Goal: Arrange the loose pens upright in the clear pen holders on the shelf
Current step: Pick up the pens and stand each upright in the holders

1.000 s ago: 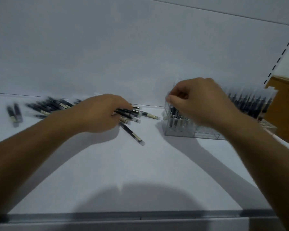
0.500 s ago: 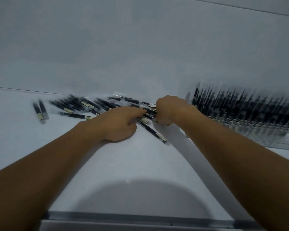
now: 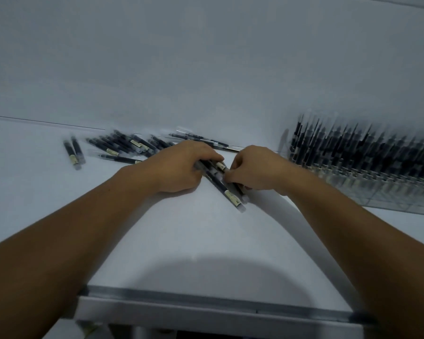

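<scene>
Several loose black pens [image 3: 123,145] lie flat in a scattered pile on the white shelf, left of centre. My left hand [image 3: 179,167] rests on the shelf and grips a small bundle of pens [image 3: 227,192] that sticks out toward the right and front. My right hand [image 3: 252,171] has its fingers curled round the same bundle from the right side. The clear pen holders [image 3: 377,192] stand at the right, packed with several upright black pens, apart from both hands. The view is blurred.
Two more pens [image 3: 72,151] lie apart at the far left. The white back wall [image 3: 206,69] rises behind the pile. The shelf's grey front edge [image 3: 206,299] runs across the bottom, with bare shelf surface between it and my hands.
My right hand left the pen holders and came left to the bundle held by my left hand. The view swung right, bringing more of the holders into sight.
</scene>
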Demonstrator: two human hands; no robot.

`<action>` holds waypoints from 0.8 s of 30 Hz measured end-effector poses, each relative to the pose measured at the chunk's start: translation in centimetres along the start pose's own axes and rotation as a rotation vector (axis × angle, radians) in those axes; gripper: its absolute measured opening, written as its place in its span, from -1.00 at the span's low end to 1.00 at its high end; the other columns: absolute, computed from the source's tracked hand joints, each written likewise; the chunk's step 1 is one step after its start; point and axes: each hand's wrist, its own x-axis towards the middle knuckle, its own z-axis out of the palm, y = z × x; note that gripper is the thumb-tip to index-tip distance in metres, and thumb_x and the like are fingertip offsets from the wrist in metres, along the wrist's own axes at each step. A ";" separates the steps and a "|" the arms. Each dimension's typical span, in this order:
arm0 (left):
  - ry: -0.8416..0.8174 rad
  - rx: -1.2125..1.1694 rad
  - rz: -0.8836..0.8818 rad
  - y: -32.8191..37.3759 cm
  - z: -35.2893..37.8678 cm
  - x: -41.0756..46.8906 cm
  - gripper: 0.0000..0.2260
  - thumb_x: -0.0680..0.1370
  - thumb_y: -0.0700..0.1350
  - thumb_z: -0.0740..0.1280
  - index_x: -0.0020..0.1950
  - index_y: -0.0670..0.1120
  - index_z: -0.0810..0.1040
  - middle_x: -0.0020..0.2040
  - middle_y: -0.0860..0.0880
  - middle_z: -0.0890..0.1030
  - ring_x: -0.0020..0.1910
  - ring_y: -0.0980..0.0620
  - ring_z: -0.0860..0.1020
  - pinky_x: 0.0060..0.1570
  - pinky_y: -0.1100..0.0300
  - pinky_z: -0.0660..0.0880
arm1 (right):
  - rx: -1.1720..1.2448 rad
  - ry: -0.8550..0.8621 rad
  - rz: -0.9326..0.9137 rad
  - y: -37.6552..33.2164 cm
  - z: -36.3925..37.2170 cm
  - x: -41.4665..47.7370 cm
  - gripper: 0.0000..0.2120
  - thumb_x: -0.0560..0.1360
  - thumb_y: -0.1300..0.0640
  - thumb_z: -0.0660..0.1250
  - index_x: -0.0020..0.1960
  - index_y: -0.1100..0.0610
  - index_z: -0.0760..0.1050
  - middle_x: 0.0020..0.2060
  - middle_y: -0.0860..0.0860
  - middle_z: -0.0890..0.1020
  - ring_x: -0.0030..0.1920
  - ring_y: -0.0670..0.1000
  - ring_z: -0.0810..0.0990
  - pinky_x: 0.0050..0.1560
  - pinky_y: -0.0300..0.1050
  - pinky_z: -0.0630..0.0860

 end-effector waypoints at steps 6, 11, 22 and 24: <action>0.071 0.073 0.043 0.2 -0.3 -0.7 -0.69 0.54 -0.18 0.34 0.23 0.10 0.56 0.13 0.19 0.48 0.15 0.28 0.36 0.23 0.22 0.35 | 0.208 0.070 0.011 1.6 0.4 -4.3 -0.81 0.50 0.08 0.32 -0.17 0.15 0.64 -0.39 0.00 0.67 -0.44 -0.12 0.51 -0.39 -0.24 0.40; 0.061 0.090 0.065 0.7 -0.4 -0.7 -0.74 0.54 -0.16 0.36 0.19 0.08 0.60 0.08 0.17 0.48 0.12 0.25 0.38 0.18 0.25 0.34 | 0.404 0.187 -0.034 3.2 1.5 -6.1 -0.90 0.52 0.06 0.32 -0.14 0.03 0.57 -0.38 -0.10 0.69 -0.38 -0.20 0.59 -0.25 -0.20 0.48; 0.145 0.278 0.192 2.2 -0.1 -1.1 -0.83 0.53 -0.04 0.38 0.11 0.13 0.56 0.04 0.20 0.56 0.08 0.17 0.49 -0.02 0.03 0.51 | 0.505 0.269 -0.008 4.0 2.3 -6.3 -0.86 0.52 0.02 0.34 -0.16 0.05 0.58 -0.36 -0.03 0.68 -0.35 -0.20 0.56 -0.32 -0.33 0.40; 0.140 0.287 0.224 2.5 -0.1 -1.1 -0.85 0.54 -0.03 0.37 0.09 0.11 0.56 0.05 0.19 0.55 0.08 0.14 0.50 -0.05 0.01 0.52 | 0.553 0.257 0.002 4.0 2.3 -6.2 -0.85 0.51 0.01 0.35 -0.16 0.06 0.59 -0.35 -0.03 0.68 -0.33 -0.15 0.60 -0.26 -0.24 0.46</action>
